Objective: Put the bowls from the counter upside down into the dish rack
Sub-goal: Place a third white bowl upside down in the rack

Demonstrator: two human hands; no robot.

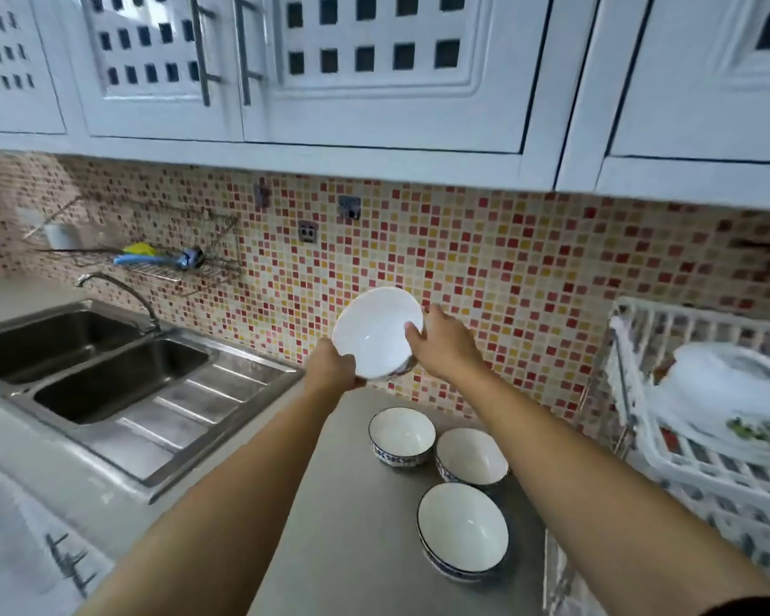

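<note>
Gripping one bowl in both hands, left hand and right hand, I am leaving three bowls waiting on the tabletop beside the dish rack.

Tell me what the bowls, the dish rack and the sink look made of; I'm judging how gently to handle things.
The held bowl and the counter bowls look like glazed ceramic: smooth glossy white inside, blue pattern outside. The dish rack seems white moulded plastic, with a thick matte lattice. The sink looks like brushed stainless steel, grey with soft reflections.
</note>
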